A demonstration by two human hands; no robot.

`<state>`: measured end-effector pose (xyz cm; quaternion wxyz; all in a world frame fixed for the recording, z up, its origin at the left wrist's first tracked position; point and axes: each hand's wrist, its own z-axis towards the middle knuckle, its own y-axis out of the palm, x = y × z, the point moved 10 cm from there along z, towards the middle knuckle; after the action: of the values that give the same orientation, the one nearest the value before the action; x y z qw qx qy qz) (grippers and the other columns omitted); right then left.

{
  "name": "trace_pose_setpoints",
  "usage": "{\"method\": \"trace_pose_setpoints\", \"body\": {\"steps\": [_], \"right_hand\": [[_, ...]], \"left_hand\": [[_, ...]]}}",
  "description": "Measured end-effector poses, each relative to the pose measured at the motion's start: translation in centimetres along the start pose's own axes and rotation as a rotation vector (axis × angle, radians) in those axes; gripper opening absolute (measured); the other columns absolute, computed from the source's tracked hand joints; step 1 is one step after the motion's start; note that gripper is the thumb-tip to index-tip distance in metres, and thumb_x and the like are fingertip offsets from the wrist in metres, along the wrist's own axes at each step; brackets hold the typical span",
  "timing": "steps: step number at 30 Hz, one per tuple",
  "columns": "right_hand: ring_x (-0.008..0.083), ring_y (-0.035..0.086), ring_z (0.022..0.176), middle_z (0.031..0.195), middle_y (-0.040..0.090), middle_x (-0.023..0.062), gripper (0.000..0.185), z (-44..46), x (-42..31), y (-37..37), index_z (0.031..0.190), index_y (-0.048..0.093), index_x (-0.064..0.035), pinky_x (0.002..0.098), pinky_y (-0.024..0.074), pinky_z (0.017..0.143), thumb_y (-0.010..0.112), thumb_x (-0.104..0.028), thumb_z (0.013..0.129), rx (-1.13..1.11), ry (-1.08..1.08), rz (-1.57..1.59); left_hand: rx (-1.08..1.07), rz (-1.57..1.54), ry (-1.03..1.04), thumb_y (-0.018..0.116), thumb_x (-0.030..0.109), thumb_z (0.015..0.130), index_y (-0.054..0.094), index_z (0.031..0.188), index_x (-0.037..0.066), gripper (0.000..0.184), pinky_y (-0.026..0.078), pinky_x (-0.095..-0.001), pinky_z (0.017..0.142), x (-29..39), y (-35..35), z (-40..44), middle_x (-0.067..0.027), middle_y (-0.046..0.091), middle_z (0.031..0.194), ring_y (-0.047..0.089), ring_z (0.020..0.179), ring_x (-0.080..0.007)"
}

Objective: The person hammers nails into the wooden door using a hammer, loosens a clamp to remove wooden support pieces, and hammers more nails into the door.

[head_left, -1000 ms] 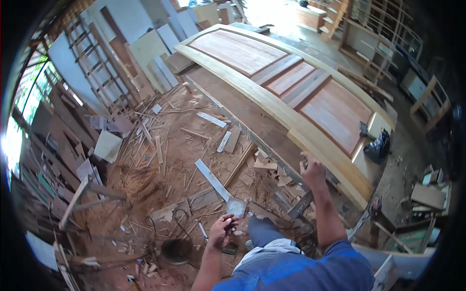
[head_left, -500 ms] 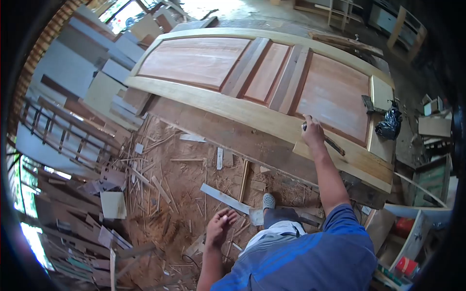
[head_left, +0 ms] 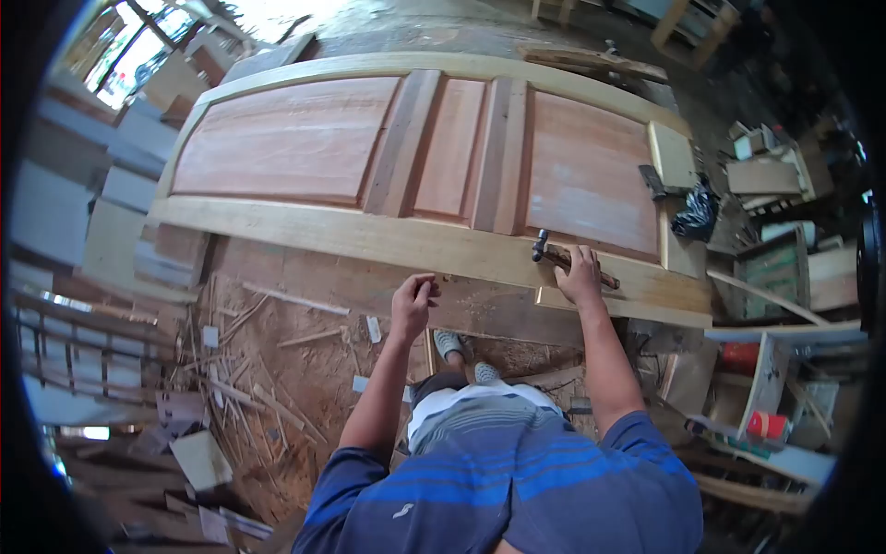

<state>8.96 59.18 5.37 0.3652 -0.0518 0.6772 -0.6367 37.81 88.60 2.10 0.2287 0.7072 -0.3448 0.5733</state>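
Note:
A panelled wooden door point(head_left: 323, 226) lies flat in front of me, with a pale frame and reddish inset panels. My right hand point(head_left: 580, 275) is closed around a hammer point(head_left: 541, 246) over the door's near rail; the metal head points left and the wooden handle shows on both sides of my fingers. Under that forearm, a pale wood strip point(head_left: 554, 297) runs along the near edge. My left hand point(head_left: 413, 305) is just off that edge, fingers curled together. Whatever they may pinch is too small to make out.
A black plastic bag point(head_left: 698, 210) and a dark block point(head_left: 652, 181) sit on the door's right end. Wood scraps and shavings point(head_left: 268, 369) litter the floor at left. Boards point(head_left: 120, 231) lean on the left; an open wooden box with a red can point(head_left: 768, 425) stands right.
My left hand has risen from over the floor to near the door's edge. My right hand has moved down toward the near rail with the hammer. The view has shifted right.

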Motion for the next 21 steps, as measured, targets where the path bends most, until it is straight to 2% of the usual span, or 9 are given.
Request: {"method": "trace_pose_setpoints", "body": {"steps": [3,4,7,9,10,13,14,18,21], "right_hand": [[0.0404,0.06,0.128,0.125,0.065,0.0164,0.036,-1.0,2.4,-1.2,0.119,0.071,-0.0103,0.0544,0.051,0.108,0.084,-0.024,0.088,0.026,0.109,-0.096],[0.0398,0.06,0.128,0.126,0.065,0.0159,0.035,-1.1,2.5,-1.5,0.119,0.071,-0.0107,0.0546,0.051,0.108,0.084,-0.024,0.088,0.027,0.107,-0.123],[0.0402,0.065,0.12,0.118,0.07,0.0152,0.032,-0.6,1.2,-2.1,0.121,0.071,-0.012,0.0561,0.0531,0.102,0.079,-0.026,0.093,0.044,0.052,-0.17],[0.0425,0.069,0.113,0.113,0.073,0.0164,0.032,-0.5,0.8,-1.6,0.123,0.07,-0.0122,0.0575,0.055,0.098,0.077,-0.028,0.096,-0.029,0.094,-0.133],[0.045,0.073,0.104,0.106,0.076,0.0196,0.03,-0.8,-0.4,-1.7,0.124,0.068,-0.0095,0.0585,0.0572,0.092,0.072,-0.028,0.1,-0.078,0.171,-0.171],[0.0447,0.075,0.103,0.106,0.077,0.0228,0.03,-2.2,-3.3,-1.3,0.125,0.066,-0.0054,0.0574,0.0583,0.089,0.071,-0.023,0.102,-0.062,0.279,0.079],[0.0453,0.075,0.099,0.104,0.077,0.0245,0.03,-2.9,-4.9,-1.1,0.127,0.065,-0.0025,0.055,0.0595,0.085,0.069,-0.019,0.102,-0.019,0.219,0.218],[0.0492,0.076,0.088,0.101,0.078,0.025,0.029,-5.4,-10.5,1.4,0.129,0.064,-0.0017,0.0541,0.0602,0.072,0.068,-0.017,0.105,-0.21,0.387,0.669],[0.0477,0.076,0.087,0.098,0.078,0.0243,0.034,-5.7,-12.4,1.6,0.136,0.063,-0.0044,0.0549,0.0601,0.07,0.069,-0.019,0.106,0.057,0.041,0.244]], "left_hand": [[-0.07,0.163,0.152,0.059,0.01,0.112,0.073,0.126,-0.001,0.022,0.063,-0.036,0.077,0.1,2.4,6.4,-0.0172,0.079,0.11,0.08,0.094,-0.0201],[-0.078,0.283,0.244,0.062,0.009,0.109,0.073,0.123,0.0,0.021,0.062,-0.042,0.083,1.3,3.3,7.8,-0.0204,0.078,0.108,0.079,0.096,-0.0311],[-0.086,0.5,0.543,0.062,0.008,0.106,0.074,0.119,0.001,0.018,0.06,-0.0467,0.09,4.6,5.2,10.1,-0.0191,0.077,0.109,0.076,0.101,-0.0388],[-0.114,0.512,0.521,0.061,0.008,0.106,0.072,0.119,0.002,0.018,0.058,-0.0516,0.093,5.1,5.7,11.1,-0.0222,0.074,0.114,0.071,0.107,-0.045],[-0.135,0.523,0.5,0.06,0.007,0.106,0.072,0.12,0.002,0.019,0.057,-0.054,0.095,4.9,5.8,11.0,-0.0237,0.072,0.117,0.069,0.111,-0.0481],[-0.117,0.54,0.576,0.061,0.006,0.104,0.07,0.121,0.003,0.019,0.056,-0.0543,0.094,4.8,6.1,11.5,-0.0228,0.07,0.123,0.068,0.114,-0.0465],[-0.112,0.525,0.572,0.062,0.006,0.103,0.071,0.121,0.004,0.02,0.055,-0.0538,0.095,4.3,6.1,11.7,-0.0212,0.071,0.123,0.068,0.114,-0.0454],[-0.084,0.57,0.605,0.065,0.006,0.099,0.073,0.121,0.007,0.023,0.051,-0.051,0.101,4.7,6.1,11.8,-0.0153,0.073,0.122,0.068,0.113,-0.0405],[-0.06,0.596,0.689,0.07,0.008,0.096,0.075,0.118,0.01,0.023,0.048,-0.048,0.106,5.1,6.1,11.7,-0.0111,0.075,0.121,0.069,0.113,-0.0349]]}}
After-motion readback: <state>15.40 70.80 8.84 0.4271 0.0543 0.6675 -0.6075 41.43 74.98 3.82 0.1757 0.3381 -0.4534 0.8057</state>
